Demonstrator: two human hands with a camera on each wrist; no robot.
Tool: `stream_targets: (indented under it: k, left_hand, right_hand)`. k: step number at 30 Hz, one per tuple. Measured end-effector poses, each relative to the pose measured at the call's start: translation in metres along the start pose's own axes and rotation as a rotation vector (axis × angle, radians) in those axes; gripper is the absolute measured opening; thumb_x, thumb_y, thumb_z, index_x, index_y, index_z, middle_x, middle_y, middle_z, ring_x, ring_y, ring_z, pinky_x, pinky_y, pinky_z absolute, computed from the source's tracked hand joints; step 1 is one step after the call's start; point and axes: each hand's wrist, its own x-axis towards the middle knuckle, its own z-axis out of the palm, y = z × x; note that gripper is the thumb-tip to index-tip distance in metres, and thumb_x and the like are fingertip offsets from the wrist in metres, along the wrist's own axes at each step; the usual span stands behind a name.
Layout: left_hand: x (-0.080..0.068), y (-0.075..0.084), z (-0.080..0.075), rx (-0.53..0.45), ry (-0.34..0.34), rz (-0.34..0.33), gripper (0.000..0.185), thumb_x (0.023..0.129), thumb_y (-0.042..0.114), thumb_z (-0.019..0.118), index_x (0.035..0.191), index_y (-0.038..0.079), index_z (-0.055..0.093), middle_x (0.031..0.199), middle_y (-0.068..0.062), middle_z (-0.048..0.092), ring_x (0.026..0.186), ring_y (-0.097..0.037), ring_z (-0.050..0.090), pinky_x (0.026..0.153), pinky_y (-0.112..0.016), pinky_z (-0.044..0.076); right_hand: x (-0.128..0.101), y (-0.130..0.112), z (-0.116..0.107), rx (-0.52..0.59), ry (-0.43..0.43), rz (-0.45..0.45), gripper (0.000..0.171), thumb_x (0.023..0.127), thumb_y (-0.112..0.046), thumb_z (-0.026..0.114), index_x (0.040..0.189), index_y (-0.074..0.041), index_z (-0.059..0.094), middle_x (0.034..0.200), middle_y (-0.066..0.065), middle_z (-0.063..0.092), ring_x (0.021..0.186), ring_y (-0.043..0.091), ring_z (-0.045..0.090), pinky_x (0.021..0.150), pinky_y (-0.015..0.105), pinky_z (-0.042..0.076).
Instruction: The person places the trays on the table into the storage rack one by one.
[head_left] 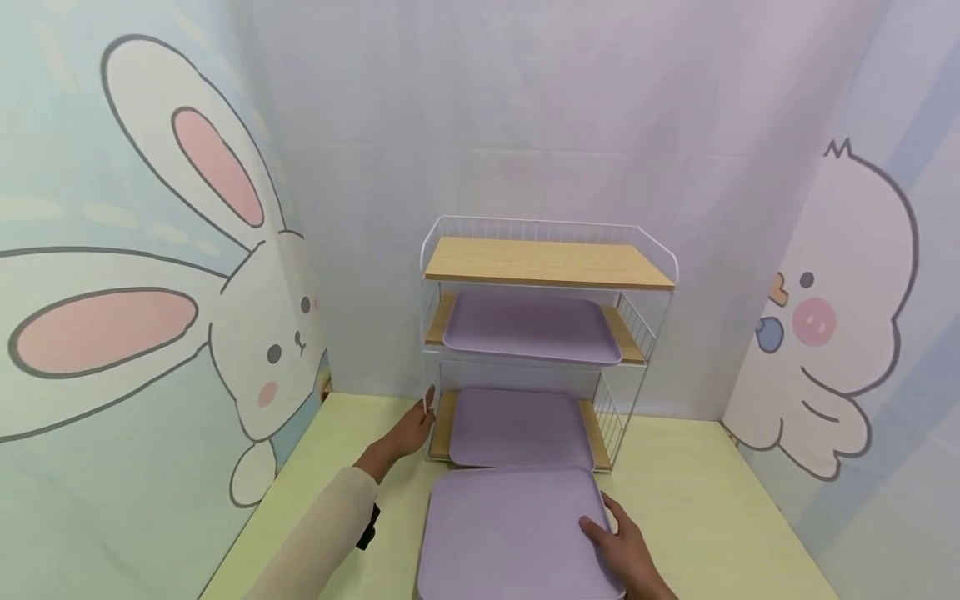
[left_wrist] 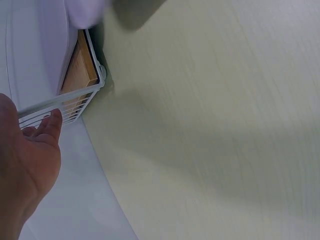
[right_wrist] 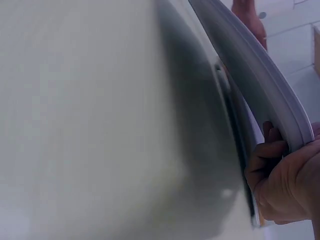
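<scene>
A white wire rack (head_left: 547, 262) with three wooden shelves stands at the back of the pale green table (head_left: 705, 500). One purple tray (head_left: 528, 329) lies on the middle shelf and another (head_left: 517, 425) on the bottom shelf. A third purple tray (head_left: 510, 533) is in front of the rack. My right hand (head_left: 626, 550) grips its right edge, thumb on top; the right wrist view shows the fingers (right_wrist: 282, 185) curled under the tray's rim (right_wrist: 255, 85). My left hand (head_left: 411, 432) rests with straight fingers against the rack's lower left side; in the left wrist view the hand (left_wrist: 30, 160) touches the wire side (left_wrist: 70, 102).
Cartoon-printed walls close in the table on the left, back and right. The rack's top shelf carries nothing. Bare table surface (left_wrist: 210, 125) lies to both sides of the rack and the front tray.
</scene>
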Motion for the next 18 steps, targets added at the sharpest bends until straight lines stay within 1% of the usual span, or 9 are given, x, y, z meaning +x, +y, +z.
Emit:
stream_targets:
  k: [3,4,6,10,12,16,18]
  left_hand:
    - [-0.003,0.013,0.001,0.062,-0.001,-0.037,0.062,0.123,0.014,0.027,0.174,-0.015,0.004,0.179,-0.043,0.018,0.168,-0.059,0.024,0.139,-0.069,0.022]
    - [-0.003,0.016,0.001,0.081,0.0,-0.049,0.061,0.123,0.012,0.027,0.174,-0.015,0.004,0.18,-0.042,0.018,0.169,-0.058,0.024,0.14,-0.067,0.023]
    - [-0.003,0.018,0.001,0.097,0.007,-0.059,0.06,0.123,0.01,0.026,0.173,-0.016,0.005,0.18,-0.042,0.018,0.169,-0.057,0.024,0.14,-0.066,0.024]
    - [-0.003,0.015,0.001,0.085,0.018,-0.058,0.061,0.122,0.007,0.029,0.173,-0.016,0.007,0.178,-0.044,0.02,0.168,-0.059,0.025,0.139,-0.068,0.024]
    - [-0.002,0.012,0.001,0.063,0.01,-0.053,0.061,0.121,0.006,0.03,0.173,-0.016,0.007,0.178,-0.045,0.021,0.167,-0.06,0.026,0.139,-0.069,0.024]
    - [-0.003,0.008,0.001,0.016,0.011,-0.017,0.063,0.118,0.006,0.031,0.172,-0.019,0.009,0.175,-0.049,0.02,0.164,-0.065,0.026,0.136,-0.073,0.025]
    - [-0.003,0.007,0.001,0.016,0.011,-0.004,0.064,0.118,0.008,0.031,0.172,-0.02,0.009,0.174,-0.05,0.019,0.163,-0.067,0.025,0.136,-0.074,0.026]
  right_hand:
    - [-0.005,-0.029,-0.015,0.093,0.0,0.076,0.081,0.109,-0.024,0.075,0.173,0.0,0.033,0.121,0.034,0.074,0.083,0.028,0.081,0.069,0.048,0.069]
    - [-0.005,-0.037,-0.02,0.109,0.0,0.086,0.08,0.11,-0.024,0.073,0.174,0.0,0.031,0.117,0.031,0.076,0.081,0.027,0.081,0.068,0.048,0.07]
    - [-0.005,-0.053,-0.031,0.128,-0.007,0.096,0.081,0.112,-0.025,0.072,0.175,-0.001,0.028,0.114,0.028,0.078,0.08,0.025,0.081,0.068,0.047,0.07]
    - [-0.009,-0.087,-0.053,0.14,-0.022,0.093,0.083,0.112,-0.025,0.072,0.177,-0.004,0.027,0.114,0.023,0.079,0.081,0.023,0.081,0.069,0.046,0.07]
    - [-0.013,-0.103,-0.063,0.137,-0.028,0.084,0.083,0.112,-0.025,0.072,0.178,-0.005,0.026,0.112,0.021,0.079,0.081,0.023,0.081,0.069,0.046,0.07]
    - [-0.021,-0.132,-0.078,0.134,-0.038,0.073,0.084,0.112,-0.026,0.071,0.18,-0.01,0.023,0.109,0.013,0.079,0.081,0.021,0.081,0.069,0.045,0.071]
    - [-0.025,-0.146,-0.085,0.13,-0.045,0.069,0.085,0.113,-0.027,0.07,0.181,-0.012,0.022,0.107,0.01,0.079,0.081,0.021,0.082,0.069,0.046,0.071]
